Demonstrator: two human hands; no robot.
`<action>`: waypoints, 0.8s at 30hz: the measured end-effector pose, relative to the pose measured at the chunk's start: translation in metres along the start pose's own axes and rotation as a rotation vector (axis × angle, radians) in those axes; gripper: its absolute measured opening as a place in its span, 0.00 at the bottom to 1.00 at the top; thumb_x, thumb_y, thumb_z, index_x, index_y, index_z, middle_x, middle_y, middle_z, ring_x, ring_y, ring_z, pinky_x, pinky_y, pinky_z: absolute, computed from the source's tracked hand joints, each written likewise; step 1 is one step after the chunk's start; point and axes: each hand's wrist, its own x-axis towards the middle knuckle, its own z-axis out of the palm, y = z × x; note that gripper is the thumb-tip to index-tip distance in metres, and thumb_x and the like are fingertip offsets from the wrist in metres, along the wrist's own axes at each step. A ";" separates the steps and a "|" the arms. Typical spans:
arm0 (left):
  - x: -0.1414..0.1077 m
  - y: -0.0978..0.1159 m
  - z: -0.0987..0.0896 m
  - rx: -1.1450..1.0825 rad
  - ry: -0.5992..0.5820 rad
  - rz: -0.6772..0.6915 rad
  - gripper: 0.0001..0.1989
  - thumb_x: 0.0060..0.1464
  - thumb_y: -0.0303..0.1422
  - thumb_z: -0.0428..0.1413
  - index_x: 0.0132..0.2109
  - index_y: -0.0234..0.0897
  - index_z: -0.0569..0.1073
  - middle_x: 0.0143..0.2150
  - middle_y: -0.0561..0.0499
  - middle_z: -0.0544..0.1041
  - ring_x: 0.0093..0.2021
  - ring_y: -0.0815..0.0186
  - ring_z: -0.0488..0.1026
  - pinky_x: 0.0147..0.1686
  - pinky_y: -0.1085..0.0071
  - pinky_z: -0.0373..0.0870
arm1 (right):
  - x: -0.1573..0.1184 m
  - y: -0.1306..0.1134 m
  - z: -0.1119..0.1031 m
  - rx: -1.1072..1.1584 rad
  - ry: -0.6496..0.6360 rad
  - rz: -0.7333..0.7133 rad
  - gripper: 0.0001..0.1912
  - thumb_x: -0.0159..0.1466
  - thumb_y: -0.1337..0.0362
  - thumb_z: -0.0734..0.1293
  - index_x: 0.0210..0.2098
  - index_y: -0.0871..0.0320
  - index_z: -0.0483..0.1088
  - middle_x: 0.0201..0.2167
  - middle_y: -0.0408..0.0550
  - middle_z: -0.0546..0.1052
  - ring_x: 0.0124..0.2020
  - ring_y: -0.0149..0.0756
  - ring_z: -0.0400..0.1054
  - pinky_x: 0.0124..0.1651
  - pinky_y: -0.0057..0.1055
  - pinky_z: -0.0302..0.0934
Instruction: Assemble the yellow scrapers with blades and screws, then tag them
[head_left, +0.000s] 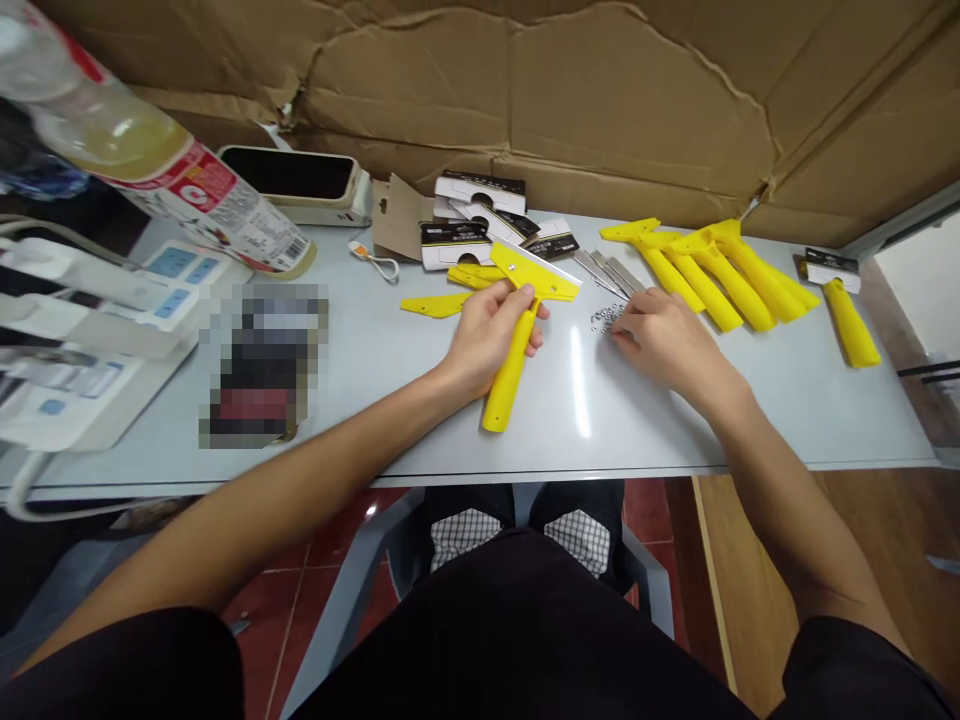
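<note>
My left hand [491,338] is closed around the neck of a yellow scraper [514,360], its handle angled down toward the table's front edge. A thin metal blade edge shows along the top of the scraper's head, with screws in its face. Over a small pile of screws [602,320], my right hand [664,335] has its fingers curled and pressed together at the pile's right side. Whatever is between those fingertips is hidden. Several metal blades [600,272] lie just behind the screws. Flat yellow head pieces [435,305] rest left of the held scraper.
Several yellow scraper handles [720,270] lie at the back right, with another yellow handle [851,325] farther right. Black-and-white packages [457,245] are heaped at the back. A bottle [217,200], a power strip [161,290] and a phone-like device [292,180] occupy the left. Cardboard [570,100] walls the rear.
</note>
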 end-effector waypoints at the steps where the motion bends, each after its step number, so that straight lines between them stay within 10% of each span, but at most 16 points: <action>1: 0.000 -0.001 0.000 -0.005 -0.005 0.002 0.11 0.73 0.32 0.56 0.38 0.38 0.70 0.34 0.54 0.79 0.21 0.74 0.73 0.18 0.77 0.69 | 0.000 0.002 -0.001 0.004 -0.005 -0.015 0.15 0.71 0.70 0.64 0.35 0.58 0.83 0.35 0.56 0.79 0.42 0.51 0.72 0.42 0.47 0.61; 18: -0.003 -0.001 -0.002 -0.002 -0.046 -0.032 0.06 0.68 0.31 0.56 0.38 0.38 0.71 0.36 0.53 0.79 0.23 0.74 0.74 0.20 0.76 0.69 | 0.001 0.006 -0.004 -0.075 -0.061 -0.073 0.16 0.73 0.70 0.63 0.36 0.59 0.82 0.37 0.58 0.80 0.41 0.52 0.75 0.43 0.47 0.64; 24: -0.006 0.000 0.000 0.058 -0.021 -0.013 0.05 0.67 0.32 0.57 0.40 0.37 0.72 0.37 0.50 0.82 0.22 0.73 0.73 0.20 0.76 0.70 | 0.021 -0.007 -0.029 0.386 0.145 -0.027 0.09 0.73 0.64 0.68 0.41 0.54 0.82 0.42 0.54 0.82 0.43 0.47 0.75 0.49 0.46 0.69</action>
